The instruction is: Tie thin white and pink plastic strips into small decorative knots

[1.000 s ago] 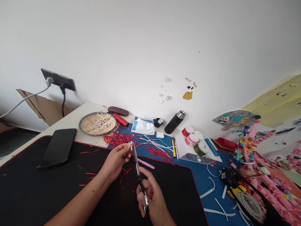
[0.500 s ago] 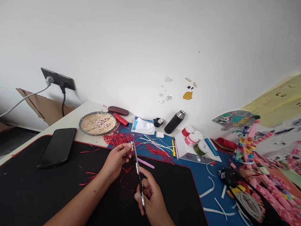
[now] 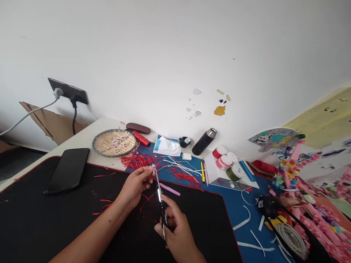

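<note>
Between the thumb and fingers of my left hand point(image 3: 138, 182) is a small white knotted cord piece point(image 3: 153, 168), mostly covered by the fingertips. My right hand point(image 3: 177, 226) is closed on a pair of scissors point(image 3: 159, 197) with dark handles. The blades point up and away, and their tips meet the cord piece at my left fingertips. Just beyond lie a heap of red cords point(image 3: 141, 162) and several white cords point(image 3: 183, 165). A purple pen-like tool point(image 3: 170, 189) rests on the black mat point(image 3: 131, 233) behind the scissors.
A woven basket point(image 3: 101, 149) holds small red and white pieces. Left of my arm is a phone point(image 3: 67, 171). Along the wall stand a red thread spool point(image 3: 141, 139), a tissue pack point(image 3: 167, 147), a black thermos point(image 3: 204, 141) and ribbon rolls point(image 3: 224, 162). Pink crafts point(image 3: 315, 223) crowd the right.
The scissors have turned slightly in my right hand, and its thumb has shifted a little to the left. My left hand keeps its pinch in nearly the same place.
</note>
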Available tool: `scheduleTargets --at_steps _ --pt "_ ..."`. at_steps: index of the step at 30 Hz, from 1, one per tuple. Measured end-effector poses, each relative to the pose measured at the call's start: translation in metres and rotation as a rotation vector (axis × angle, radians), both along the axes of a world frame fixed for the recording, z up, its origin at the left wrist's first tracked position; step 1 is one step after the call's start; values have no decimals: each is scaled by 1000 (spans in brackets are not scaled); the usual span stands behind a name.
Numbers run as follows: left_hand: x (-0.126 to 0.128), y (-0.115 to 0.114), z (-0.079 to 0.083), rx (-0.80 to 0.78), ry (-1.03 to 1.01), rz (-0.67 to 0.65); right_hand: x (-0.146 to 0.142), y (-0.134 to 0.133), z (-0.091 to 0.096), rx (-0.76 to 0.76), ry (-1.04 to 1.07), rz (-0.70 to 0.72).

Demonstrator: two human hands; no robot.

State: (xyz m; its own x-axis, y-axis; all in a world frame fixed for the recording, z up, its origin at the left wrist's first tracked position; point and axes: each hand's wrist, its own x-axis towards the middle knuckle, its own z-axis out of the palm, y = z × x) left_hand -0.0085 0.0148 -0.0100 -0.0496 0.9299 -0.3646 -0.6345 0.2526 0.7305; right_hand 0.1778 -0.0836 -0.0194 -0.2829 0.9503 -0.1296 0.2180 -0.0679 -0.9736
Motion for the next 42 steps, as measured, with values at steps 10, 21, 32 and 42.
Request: scheduleTargets --at_steps 10,21,32,42 --pt "-2 2 0 -22 -11 1 8 5 1 94 -143 60" --pt "-3 2 4 -98 -129 -34 12 7 5 121 -197 91" --pt "-4 3 3 -115 -145 -37 20 7 -2 93 -241 111" --pt "-3 3 1 -95 -119 -54 21 7 -1 105 -270 119"
